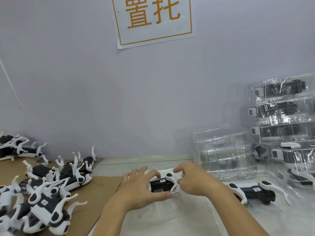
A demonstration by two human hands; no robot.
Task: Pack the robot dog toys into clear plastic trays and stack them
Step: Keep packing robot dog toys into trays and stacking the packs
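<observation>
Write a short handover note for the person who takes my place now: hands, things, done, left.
Left hand and right hand both grip one robot dog toy at table centre, above a clear tray.
Another toy lies to the right in a tray.
Done: stack of packed trays far right.
Left: pile of unpacked toys on cardboard at left; empty trays beside the stack.

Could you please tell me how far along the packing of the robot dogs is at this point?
Done: a stack of packed trays stands at the right. In hand: the left hand and right hand hold one dog at the middle; another dog lies in a tray beside it. Left: a pile of loose dogs on the cardboard, with empty trays waiting.
</observation>
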